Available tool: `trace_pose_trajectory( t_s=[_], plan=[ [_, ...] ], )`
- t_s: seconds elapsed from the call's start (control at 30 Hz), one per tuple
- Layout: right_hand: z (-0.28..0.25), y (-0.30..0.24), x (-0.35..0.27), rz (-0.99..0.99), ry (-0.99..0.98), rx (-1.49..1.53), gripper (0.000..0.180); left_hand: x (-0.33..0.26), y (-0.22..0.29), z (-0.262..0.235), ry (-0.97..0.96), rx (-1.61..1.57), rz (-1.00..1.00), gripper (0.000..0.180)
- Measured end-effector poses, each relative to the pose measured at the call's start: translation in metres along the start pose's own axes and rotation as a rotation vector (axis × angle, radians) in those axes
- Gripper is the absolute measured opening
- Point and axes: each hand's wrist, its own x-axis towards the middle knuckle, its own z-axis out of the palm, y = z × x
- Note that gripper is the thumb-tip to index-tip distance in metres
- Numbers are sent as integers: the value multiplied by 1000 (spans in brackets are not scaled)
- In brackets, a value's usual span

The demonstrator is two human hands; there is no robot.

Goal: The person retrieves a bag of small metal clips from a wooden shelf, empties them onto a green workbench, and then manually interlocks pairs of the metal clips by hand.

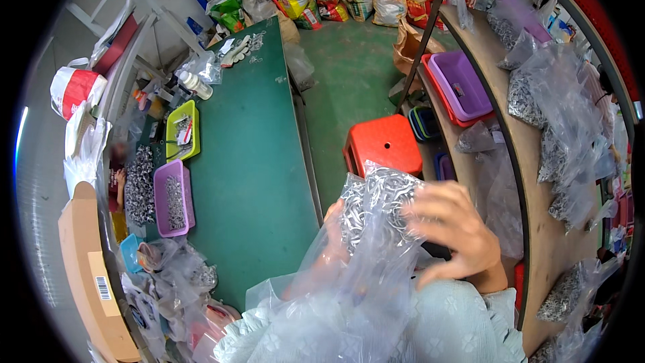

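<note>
In front of my body is a clear plastic bag (386,205) packed with small shiny silver metal parts. Its filled end shows two bulging lobes at the top, and its loose plastic trails down over my light clothing. My left hand (332,236) grips the bag at its left side, partly hidden behind the plastic. At the bag's right side, my right hand (451,227) is blurred by motion, fingers spread and thumb apart. Its fingertips overlap the bag's edge; whether they press on it I cannot tell.
A red stool (386,141) stands just beyond the bag. On the left, a green table (248,154) carries a yellow-green tray (193,131) and a purple basket (161,191) of metal parts. Wooden shelves (497,154) on the right hold a purple bin (463,87) and several filled bags.
</note>
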Motion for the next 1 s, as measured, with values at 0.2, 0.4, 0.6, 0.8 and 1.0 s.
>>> trace_pose_trajectory(
  t_s=[0.2, 0.4, 0.6, 0.8, 1.0],
  plan=[
    [17, 11, 4, 315, -166, -194, 89, -1, 4, -2, 21, -2, -4, 56],
    [39, 64, -9, 259, 84, 223, 82, -2, 8, 1, 58, 35, 49, 58],
    [79, 116, -41, 392, 531, 1304, 50, 19, -4, 13, 63, 36, 90, 61],
    [56, 126, -26, 500, 767, 1561, 44, 24, -26, 31, -113, -55, 221, 70],
    [40, 146, -28, 495, 579, 1654, 46, 16, -49, 27, 71, -124, 466, 67]
  ],
)
